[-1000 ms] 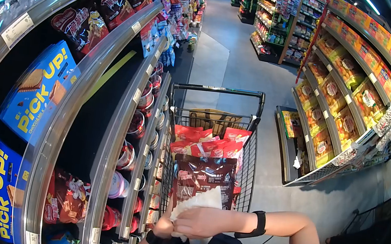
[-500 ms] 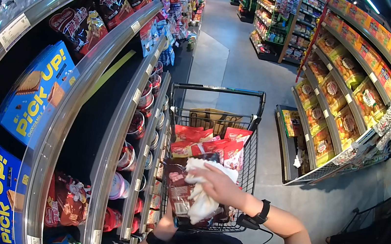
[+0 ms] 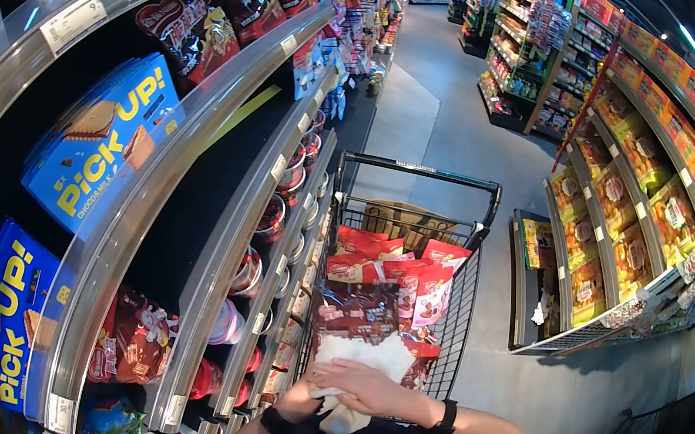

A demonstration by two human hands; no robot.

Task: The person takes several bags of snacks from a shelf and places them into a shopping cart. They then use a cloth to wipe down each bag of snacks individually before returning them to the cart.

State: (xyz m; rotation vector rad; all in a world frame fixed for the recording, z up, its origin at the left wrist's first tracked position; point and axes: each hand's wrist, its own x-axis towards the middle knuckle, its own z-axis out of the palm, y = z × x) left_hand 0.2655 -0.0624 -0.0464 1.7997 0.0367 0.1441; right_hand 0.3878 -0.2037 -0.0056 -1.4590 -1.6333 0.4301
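Observation:
Near the cart's close end, my right hand [image 3: 365, 386] rests across a white cloth [image 3: 373, 356], its fingers bent over the cloth and reaching my left hand. My left hand [image 3: 299, 402] is at the cloth's left edge, partly covered, its fingers hidden. A dark brown bag [image 3: 356, 306] lies in the black wire shopping cart [image 3: 466, 316], just beyond the cloth. Red and white bags [image 3: 434, 290] fill the cart behind it.
Shelves with blue Pick Up boxes [image 3: 103, 141], brown bags [image 3: 134, 338] and round tubs [image 3: 273, 216] stand close on the left. On the right is a slanted rack of yellow bags [image 3: 630, 202]. The grey floor [image 3: 447, 63] runs ahead between shelves.
Both hands and the cloth have moved down toward my body, and the brown bag now lies flatter and more exposed in the cart. The view has shifted, so the cart appears farther right.

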